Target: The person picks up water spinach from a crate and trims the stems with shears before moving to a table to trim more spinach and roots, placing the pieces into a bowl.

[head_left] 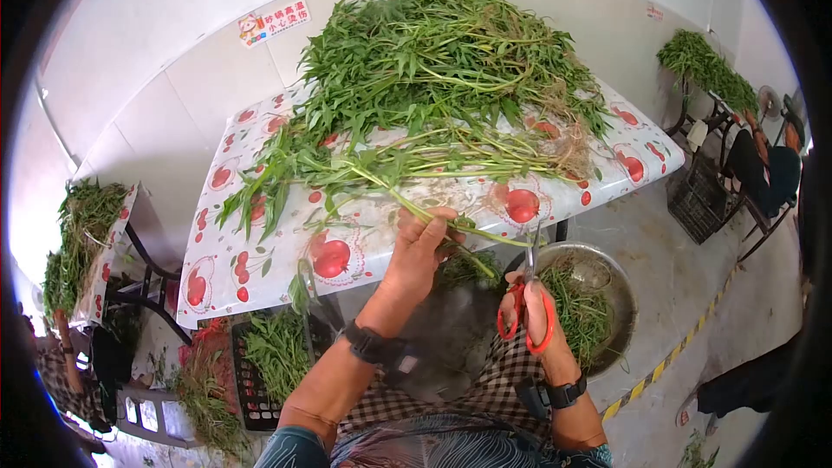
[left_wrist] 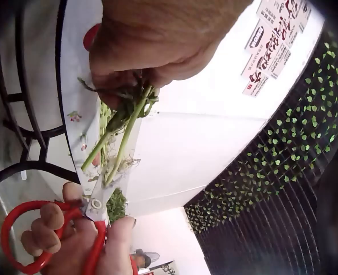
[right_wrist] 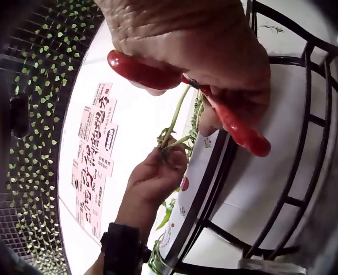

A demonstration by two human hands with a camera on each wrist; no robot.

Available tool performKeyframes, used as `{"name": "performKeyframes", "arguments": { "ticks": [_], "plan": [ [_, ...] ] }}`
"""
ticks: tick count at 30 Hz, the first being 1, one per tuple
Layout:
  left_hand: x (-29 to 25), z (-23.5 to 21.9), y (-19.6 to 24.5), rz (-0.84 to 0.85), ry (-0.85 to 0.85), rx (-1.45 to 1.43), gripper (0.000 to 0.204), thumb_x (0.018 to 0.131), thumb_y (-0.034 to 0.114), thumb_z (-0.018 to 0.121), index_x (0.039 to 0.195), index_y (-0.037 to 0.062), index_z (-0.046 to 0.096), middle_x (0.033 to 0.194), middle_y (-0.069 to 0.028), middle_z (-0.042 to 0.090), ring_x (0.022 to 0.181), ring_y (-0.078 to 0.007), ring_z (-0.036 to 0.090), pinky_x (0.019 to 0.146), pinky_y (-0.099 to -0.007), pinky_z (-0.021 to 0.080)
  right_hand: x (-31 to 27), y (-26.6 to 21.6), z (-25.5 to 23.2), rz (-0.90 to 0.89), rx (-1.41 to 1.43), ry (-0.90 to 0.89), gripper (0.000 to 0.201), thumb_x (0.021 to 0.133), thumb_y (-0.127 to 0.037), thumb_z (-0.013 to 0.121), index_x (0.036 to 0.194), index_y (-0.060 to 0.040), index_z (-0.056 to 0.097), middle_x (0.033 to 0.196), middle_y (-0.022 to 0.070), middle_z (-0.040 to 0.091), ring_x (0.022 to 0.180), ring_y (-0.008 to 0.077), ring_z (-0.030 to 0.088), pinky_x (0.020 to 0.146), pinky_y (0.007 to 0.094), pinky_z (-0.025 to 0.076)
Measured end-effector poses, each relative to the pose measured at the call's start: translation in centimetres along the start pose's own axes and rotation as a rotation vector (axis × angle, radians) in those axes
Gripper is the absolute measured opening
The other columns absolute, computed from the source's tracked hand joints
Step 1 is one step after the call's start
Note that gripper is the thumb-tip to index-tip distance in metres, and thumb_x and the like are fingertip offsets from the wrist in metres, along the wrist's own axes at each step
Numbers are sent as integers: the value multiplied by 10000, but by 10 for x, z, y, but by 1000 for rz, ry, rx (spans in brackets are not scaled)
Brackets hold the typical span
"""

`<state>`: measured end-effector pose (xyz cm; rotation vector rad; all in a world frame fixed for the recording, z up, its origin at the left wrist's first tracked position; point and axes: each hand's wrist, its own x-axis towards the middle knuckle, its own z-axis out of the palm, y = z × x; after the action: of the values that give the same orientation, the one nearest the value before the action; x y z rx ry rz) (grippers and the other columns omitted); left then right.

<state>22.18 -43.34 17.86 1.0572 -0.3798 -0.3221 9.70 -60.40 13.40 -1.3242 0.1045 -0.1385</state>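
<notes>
thin green stems (head_left: 451, 227), rooty ends, red scissors (head_left: 523, 305)

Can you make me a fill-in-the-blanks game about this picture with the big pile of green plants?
1. The right hand holds scissors with ____ handles.
2. The left hand pinches a few green ____ pulled from the pile.
3. The tablecloth is printed with red ____.
4. Below the table edge, by the scissors, sits a round metal ____ with cut greens inside.

Missing words: red; stems; apples; bowl
</notes>
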Motion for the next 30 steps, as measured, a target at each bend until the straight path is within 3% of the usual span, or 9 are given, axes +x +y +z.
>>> {"name": "performKeyframes", "arguments": {
  "ticks": [4,7,13,19,22,25,27,28,30],
  "plan": [
    [2,0,-2,30,-7,-5,157,934,202,476,1022,103,561,913,-30,598,856,-131,570,713,-270,458,1,-4,2,-19,-43,25,461,936,-426,354,1061,4,467,595,26,469,532,99,424,503,237,356],
    [4,6,-1,-47,-74,-14,143,931,193,483,1013,104,559,924,-32,604,862,-142,579,730,-284,465,-5,-17,0,12,-21,102,394,918,-377,429,1028,-6,505,600,-1,433,511,75,379,477,218,309],
    [12,30,-13,-151,-139,-15,160,933,191,474,1031,93,554,963,-33,616,895,-164,596,745,-295,473,-17,-13,-22,-34,57,323,384,928,-355,416,994,15,494,511,-4,387,400,87,361,359,238,288],
    [13,15,-3,-6,12,-36,138,924,181,465,1008,92,527,935,-84,620,822,-186,608,699,-305,478,-14,-25,-48,-57,-23,494,326,891,-321,526,988,-10,507,604,-17,436,455,71,372,399,226,312],
    [1,4,43,5,195,121,111,920,186,449,959,90,490,832,-85,608,765,-197,607,628,-297,480,1,-18,-69,-249,-289,459,306,850,-219,607,1060,-19,509,681,-17,479,577,60,442,525,210,392],
    [2,-16,60,255,490,-47,106,928,195,426,913,95,460,691,-25,515,612,-153,524,496,-255,404,15,-38,-71,-294,-504,376,410,825,-180,643,1145,2,463,754,10,509,677,68,480,623,206,421],
    [-2,-42,66,294,444,-236,124,932,216,435,887,103,453,652,2,427,547,-116,420,443,-240,321,27,-47,-64,-336,-512,304,433,827,-164,639,1164,18,437,763,29,524,672,78,485,626,207,423],
    [-5,-56,67,319,423,-330,135,934,227,439,874,107,450,633,16,383,515,-98,368,417,-232,280,33,-51,-68,-399,-776,252,405,848,-160,613,1169,0,426,704,51,537,587,105,496,565,224,431],
    [-11,-79,66,286,490,-384,156,933,248,458,852,115,446,628,21,337,502,-82,284,407,-239,234,38,-82,-50,-24,-271,178,384,851,-179,609,1158,-27,436,666,58,538,533,117,490,516,238,423]
  ]
}}
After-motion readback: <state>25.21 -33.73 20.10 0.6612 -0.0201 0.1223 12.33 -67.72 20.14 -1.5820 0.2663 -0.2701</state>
